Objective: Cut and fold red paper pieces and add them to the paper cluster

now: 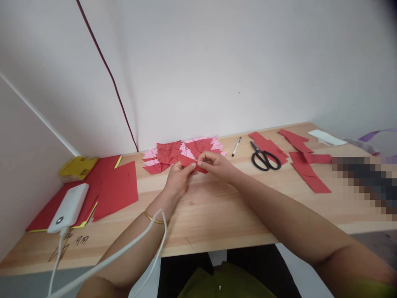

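Note:
Between both hands, a small folded piece of red paper (pixel 187 160) is held just above the wooden table (pixel 217 215). My left hand (pixel 180 176) pinches its left part, thumb on top. The thumb and fingers of my right hand (pixel 214 164) close on its right part, and the fingertips of the two hands nearly meet. Right behind the hands lies a pile of folded red and pink paper pieces (pixel 169 152), partly covered by them.
Black-handled scissors (pixel 266 159), a pen (pixel 236 146) and red paper scraps (pixel 310 176) lie to the right. Red sheets (pixel 119 192), a yellow packet (pixel 81 166) and a white power bank (pixel 70 207) are at left. A white cable (pixel 124 247) crosses my left forearm.

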Demonstrator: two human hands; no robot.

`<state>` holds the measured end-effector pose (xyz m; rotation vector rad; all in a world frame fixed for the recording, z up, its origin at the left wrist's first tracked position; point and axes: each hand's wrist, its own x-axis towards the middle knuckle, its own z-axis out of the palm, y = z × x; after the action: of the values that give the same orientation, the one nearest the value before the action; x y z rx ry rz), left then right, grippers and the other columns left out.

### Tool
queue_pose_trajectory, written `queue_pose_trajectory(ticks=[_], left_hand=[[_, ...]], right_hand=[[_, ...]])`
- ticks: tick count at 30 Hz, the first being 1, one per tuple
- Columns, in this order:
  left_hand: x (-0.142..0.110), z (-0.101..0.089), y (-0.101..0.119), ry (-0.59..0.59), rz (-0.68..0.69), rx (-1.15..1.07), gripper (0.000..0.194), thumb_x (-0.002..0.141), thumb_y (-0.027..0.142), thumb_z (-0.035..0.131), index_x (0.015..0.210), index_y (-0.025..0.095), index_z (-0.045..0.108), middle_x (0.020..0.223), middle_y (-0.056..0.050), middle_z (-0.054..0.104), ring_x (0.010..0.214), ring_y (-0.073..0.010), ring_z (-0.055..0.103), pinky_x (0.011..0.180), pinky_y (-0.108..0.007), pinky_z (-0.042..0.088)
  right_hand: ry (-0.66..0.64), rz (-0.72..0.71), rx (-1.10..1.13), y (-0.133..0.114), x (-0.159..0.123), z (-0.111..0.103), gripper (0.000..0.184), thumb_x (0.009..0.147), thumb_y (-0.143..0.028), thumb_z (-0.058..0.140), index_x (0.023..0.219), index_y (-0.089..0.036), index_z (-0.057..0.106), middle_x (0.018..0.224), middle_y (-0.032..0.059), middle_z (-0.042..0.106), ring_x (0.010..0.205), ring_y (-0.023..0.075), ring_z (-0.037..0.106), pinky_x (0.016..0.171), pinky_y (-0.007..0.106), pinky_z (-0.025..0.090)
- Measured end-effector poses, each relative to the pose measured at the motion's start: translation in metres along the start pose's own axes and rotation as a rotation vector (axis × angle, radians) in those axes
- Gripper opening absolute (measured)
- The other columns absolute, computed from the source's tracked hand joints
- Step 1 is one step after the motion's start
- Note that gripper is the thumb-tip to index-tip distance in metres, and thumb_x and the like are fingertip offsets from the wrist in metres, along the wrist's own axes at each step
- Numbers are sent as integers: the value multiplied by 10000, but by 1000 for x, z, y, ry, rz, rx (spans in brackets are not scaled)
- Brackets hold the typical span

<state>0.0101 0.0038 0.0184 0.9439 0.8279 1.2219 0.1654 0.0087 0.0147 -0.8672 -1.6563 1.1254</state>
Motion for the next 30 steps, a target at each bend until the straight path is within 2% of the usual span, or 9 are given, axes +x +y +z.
queue_pose_trajectory(ticks=[6,11,15,19,25,28,30], left_hand=[[3,-4,-4,-1,-8,84,240,547,235,800,715,144,656,629,12,621,572,-92,524,598,-236,411],[3,-7,-5,61,29,196,235,551,264,800,670,134,645,581,16,595,549,-90,501,579,-233,390],[4,-9,-5,47,40,254,248,557,288,800,634,131,624,570,16,585,543,-87,497,576,-230,388],[4,-10,-5,31,40,187,277,631,364,754,606,137,598,545,9,569,543,-95,509,588,-237,407],[3,-5,-4,-31,36,68,311,734,429,655,666,131,600,572,0,567,545,-102,523,579,-243,418],[7,-8,-5,63,68,128,336,765,463,607,783,128,626,656,-14,601,588,-109,542,582,-240,425],[11,-13,-4,176,182,241,320,765,426,616,919,145,637,811,-31,642,698,-115,575,646,-240,444]], right_hand=[[38,3,8,0,1,-1,239,796,-399,595,785,-169,533,641,-38,481,573,89,444,550,227,357],[65,34,-2,-3,1,2,228,794,-386,587,777,-166,531,626,-38,483,555,89,444,529,225,353],[65,29,-40,-1,1,1,218,790,-375,590,775,-166,530,649,-27,501,571,92,454,543,229,367],[55,6,-64,0,1,-1,227,805,-390,569,779,-166,545,662,-28,480,587,90,425,549,223,349],[51,24,-59,-3,2,-3,247,825,-408,523,784,-165,543,701,-18,495,634,98,438,593,224,356],[-16,84,-110,-4,1,-8,237,822,-394,505,779,-164,544,698,-22,500,616,96,435,577,218,341],[-120,147,-222,-4,0,-11,203,813,-361,503,775,-167,549,672,-28,507,586,95,431,557,215,325]])
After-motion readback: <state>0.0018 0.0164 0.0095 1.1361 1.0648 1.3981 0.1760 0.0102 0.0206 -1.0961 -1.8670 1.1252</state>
